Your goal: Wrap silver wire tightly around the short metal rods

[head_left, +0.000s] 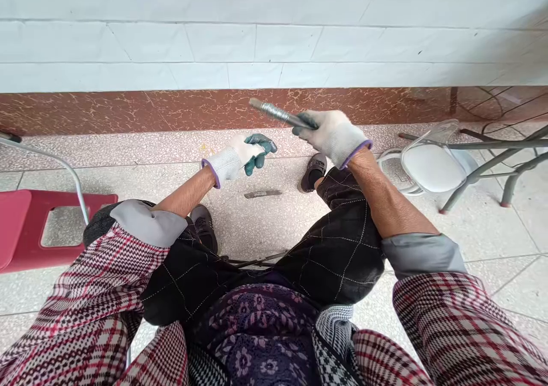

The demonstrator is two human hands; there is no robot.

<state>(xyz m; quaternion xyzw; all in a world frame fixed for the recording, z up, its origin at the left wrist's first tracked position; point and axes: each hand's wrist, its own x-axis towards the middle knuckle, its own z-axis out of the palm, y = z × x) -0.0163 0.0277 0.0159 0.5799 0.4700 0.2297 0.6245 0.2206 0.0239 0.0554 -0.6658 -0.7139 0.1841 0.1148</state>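
Observation:
I sit with my knees apart over a speckled tiled floor. My right hand, in a white glove with green palm, is closed round the end of a grey metal rod that points up and left toward the wall. My left hand, gloved the same way, hangs over the floor with its fingers curled in; I cannot make out anything in it. A short flat metal piece lies on the floor between my feet, below both hands.
A red plastic stool with a metal tube stands at the left. At the right are a clear-rimmed white round object and grey metal legs. A brown skirting strip and white tiled wall close the far side.

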